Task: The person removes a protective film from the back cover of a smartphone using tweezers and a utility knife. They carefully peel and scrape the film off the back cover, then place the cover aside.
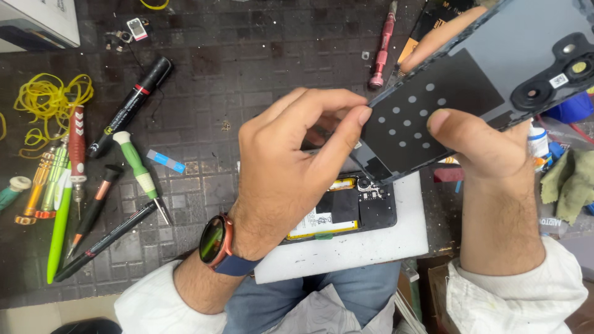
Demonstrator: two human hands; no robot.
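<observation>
My right hand holds up a grey phone back cover, inner side toward me, with a dark film dotted with holes and camera cut-outs at its far end. My left hand, with a watch on the wrist, pinches the cover's lower left edge between thumb and forefinger. Below them an opened phone body, with its battery and board showing, lies on a white pad.
Screwdrivers, pens and a black marker lie at the left on the dark gridded mat, beside yellow rubber bands. A red screwdriver lies at the top. A green cloth and small bottles crowd the right edge.
</observation>
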